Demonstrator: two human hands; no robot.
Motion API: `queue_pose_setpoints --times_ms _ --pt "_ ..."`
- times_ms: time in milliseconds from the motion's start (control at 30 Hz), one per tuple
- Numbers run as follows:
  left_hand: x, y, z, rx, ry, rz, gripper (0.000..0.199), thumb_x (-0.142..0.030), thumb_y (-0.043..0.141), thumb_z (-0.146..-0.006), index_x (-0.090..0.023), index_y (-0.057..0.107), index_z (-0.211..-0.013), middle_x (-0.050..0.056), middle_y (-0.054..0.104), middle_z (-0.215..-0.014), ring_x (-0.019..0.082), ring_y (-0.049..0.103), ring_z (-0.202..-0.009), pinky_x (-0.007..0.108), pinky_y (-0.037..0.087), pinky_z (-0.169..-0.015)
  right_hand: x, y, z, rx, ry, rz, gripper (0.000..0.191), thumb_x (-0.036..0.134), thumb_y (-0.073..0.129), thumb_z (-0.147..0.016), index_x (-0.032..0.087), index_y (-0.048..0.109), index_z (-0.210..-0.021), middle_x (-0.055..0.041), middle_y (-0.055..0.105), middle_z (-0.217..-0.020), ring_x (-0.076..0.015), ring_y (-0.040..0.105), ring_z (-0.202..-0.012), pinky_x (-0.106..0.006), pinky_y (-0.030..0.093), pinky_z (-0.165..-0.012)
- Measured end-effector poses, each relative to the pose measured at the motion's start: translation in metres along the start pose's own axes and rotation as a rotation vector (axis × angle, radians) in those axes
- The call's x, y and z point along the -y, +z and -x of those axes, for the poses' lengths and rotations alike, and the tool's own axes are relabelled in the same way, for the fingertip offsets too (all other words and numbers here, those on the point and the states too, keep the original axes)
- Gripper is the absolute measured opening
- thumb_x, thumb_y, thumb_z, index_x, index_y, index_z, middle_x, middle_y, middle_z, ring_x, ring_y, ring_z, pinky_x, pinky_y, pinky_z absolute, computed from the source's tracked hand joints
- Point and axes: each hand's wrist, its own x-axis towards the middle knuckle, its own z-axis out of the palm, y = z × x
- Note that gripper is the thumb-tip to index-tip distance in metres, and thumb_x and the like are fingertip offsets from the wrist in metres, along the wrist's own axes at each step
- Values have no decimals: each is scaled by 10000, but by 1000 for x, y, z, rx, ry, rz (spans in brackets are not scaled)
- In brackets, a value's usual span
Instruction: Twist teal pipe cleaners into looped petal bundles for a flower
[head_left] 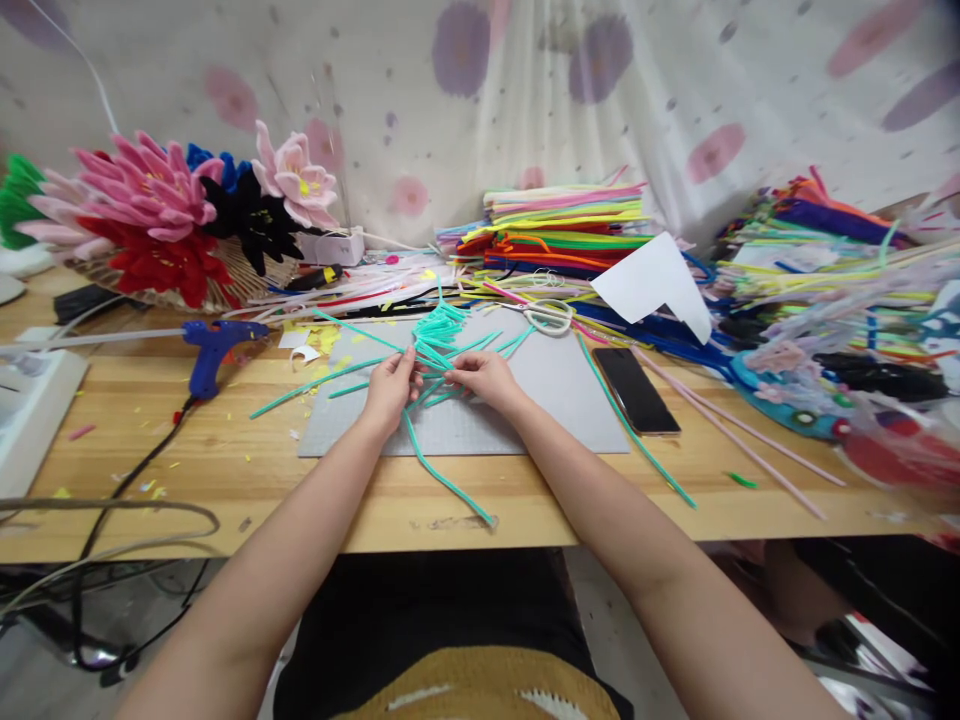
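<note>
A bunch of turquoise pipe cleaners (441, 328) is between my two hands, above a grey mat (457, 437). Its far part is bent into close zigzag loops, while loose stems spread out to the left, right and toward me. My left hand (394, 385) pinches the bunch from the left with closed fingers. From the right, my right hand (484, 378) pinches stems near the crossing point between thumb and fingers. One long stem curves down past the mat's front edge onto the wooden table (300, 510).
A blue glue gun (214, 350) lies left, its cord trailing forward. Fuzzy flowers (150, 190) stand behind it. Scissors (551, 316) lie at the mat's back edge, a phone (636, 390) to its right. Pipe cleaner bundles (562, 225) fill the back; a white paper piece (652, 285) leans there.
</note>
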Motion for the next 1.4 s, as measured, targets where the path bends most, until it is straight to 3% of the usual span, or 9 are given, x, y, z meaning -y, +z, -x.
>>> queue_pose_setpoints --times_ms 133,233,467,600,733,833,900,1100,1400 --pt "1 -2 -3 -59 45 -59 330 -417 694 -594 -134 588 -726 -6 573 -651 61 484 -495 150 356 -364 1 -6 3 28 -12 101 174 307 609 -640 145 564 -596 33 542 -500 -53 426 -410 -176 321 -414" --pt "1 -4 -4 -65 39 -84 339 -427 707 -561 -127 585 -660 -13 548 -609 80 499 -532 181 431 -423 -1 -9 4 39 -80 246 184 305 593 -665 145 556 -581 36 529 -497 -55 427 -443 -179 311 -458" --pt "-5 -4 -3 -60 -39 -52 356 -412 745 -496 -119 550 -554 -29 495 -515 70 453 -481 217 461 -446 2 -12 4 84 -137 465 157 273 590 -684 136 582 -610 33 523 -543 -68 437 -534 -192 291 -523" --pt "-6 -4 -4 -63 -50 -59 338 -377 745 -508 -125 520 -516 -46 462 -472 56 428 -432 219 463 -447 23 -30 5 213 -133 503 194 282 657 -632 143 633 -765 25 562 -636 -81 476 -592 -193 316 -548" --pt "-5 -4 -4 -39 -45 -125 326 -367 729 -544 -134 504 -507 -53 438 -446 58 433 -399 214 450 -430 55 -45 -1 106 -286 620 129 259 605 -697 148 642 -751 -2 588 -694 -96 489 -638 -214 334 -590" --pt "-6 -5 -3 -11 -47 -147 322 -363 727 -551 -133 507 -503 -50 442 -447 61 441 -396 216 452 -429 73 -37 -12 136 -443 734 116 194 592 -709 159 651 -802 -33 625 -852 -130 522 -782 -243 363 -692" --pt "-8 -5 -3 5 -59 -147 322 -361 731 -547 -130 511 -503 -46 447 -450 60 442 -396 213 446 -426 79 -25 -20 238 -507 796 216 167 603 -702 173 641 -915 -46 627 -981 -156 520 -917 -263 365 -774" --pt "-15 -5 1 17 -63 -126 357 -405 748 -518 -129 522 -511 -39 454 -465 56 420 -416 201 418 -406 81 2 -38 560 -329 802 508 126 632 -679 167 469 -1159 -63 618 -1103 -126 574 -874 -220 397 -700" --pt "-13 -10 -3 47 -159 -100 381 -415 766 -468 -132 516 -515 -25 469 -490 59 432 -445 163 373 -372 74 7 -40 512 -331 829 444 111 644 -652 147 469 -1059 -33 652 -882 -102 557 -703 -184 350 -593"
